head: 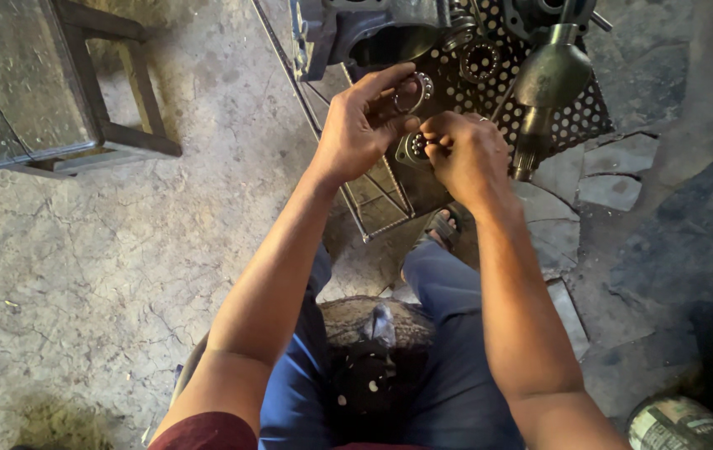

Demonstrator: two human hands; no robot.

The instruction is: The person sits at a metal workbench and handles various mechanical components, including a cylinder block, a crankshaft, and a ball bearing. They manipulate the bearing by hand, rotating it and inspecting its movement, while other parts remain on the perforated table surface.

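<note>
My left hand (362,125) holds a thin metal bearing ring with small balls (414,92) between thumb and fingers. Just right of it, my right hand (466,152) is closed around a small round metal bearing part (411,148), fingertips pressed on it. Both hands hover above a black perforated metal tray (577,117) on the ground. I sit low, with my blue-trousered knees under my forearms.
On the tray lie a grey shaft housing with a splined end (544,92), a bearing (481,60) and a large metal casing (377,37). A dark metal stand (57,92) is at the upper left. A can (677,425) sits at the bottom right on the cracked concrete floor.
</note>
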